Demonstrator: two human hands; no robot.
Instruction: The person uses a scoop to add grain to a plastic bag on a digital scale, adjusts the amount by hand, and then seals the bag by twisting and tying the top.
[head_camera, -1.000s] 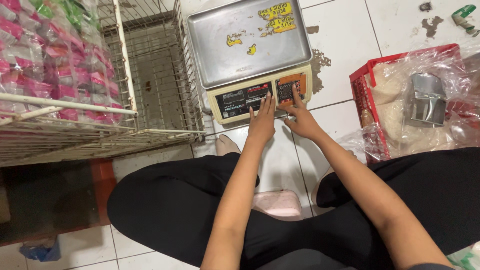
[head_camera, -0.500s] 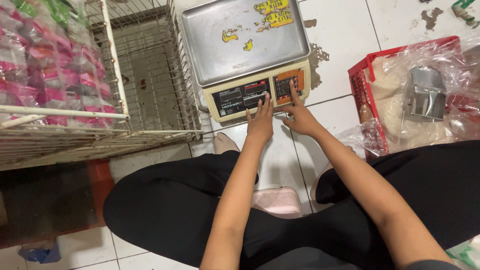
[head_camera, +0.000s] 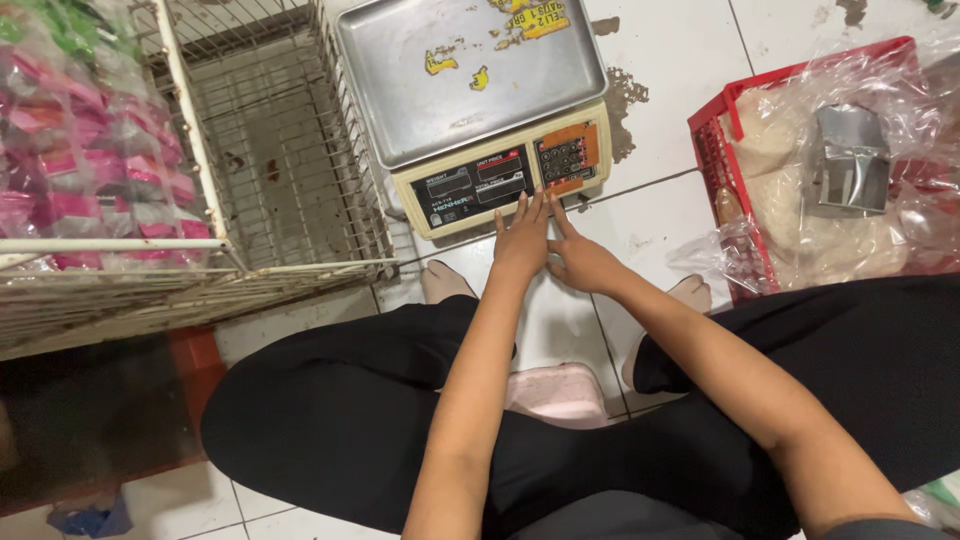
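A cream electronic scale (head_camera: 480, 190) with a steel weighing pan (head_camera: 470, 70) stands on the white tiled floor in front of me. My left hand (head_camera: 522, 238) lies flat with fingers stretched, tips touching the scale's front edge below the display. My right hand (head_camera: 580, 258) rests beside it, fingers pointing at the orange keypad (head_camera: 567, 157). Both hands hold nothing. I sit cross-legged in black trousers.
A white wire basket (head_camera: 270, 170) stands left of the scale, with pink and green packets (head_camera: 70, 130) stacked beyond it. On the right a red plastic crate (head_camera: 720, 170) holds a clear bag of pale grain and a metal scoop (head_camera: 850, 160).
Both hands have drawn back slightly from the keypad toward me; the right hand's finger has left the keys. The camera view has shifted so the scale sits higher in frame.
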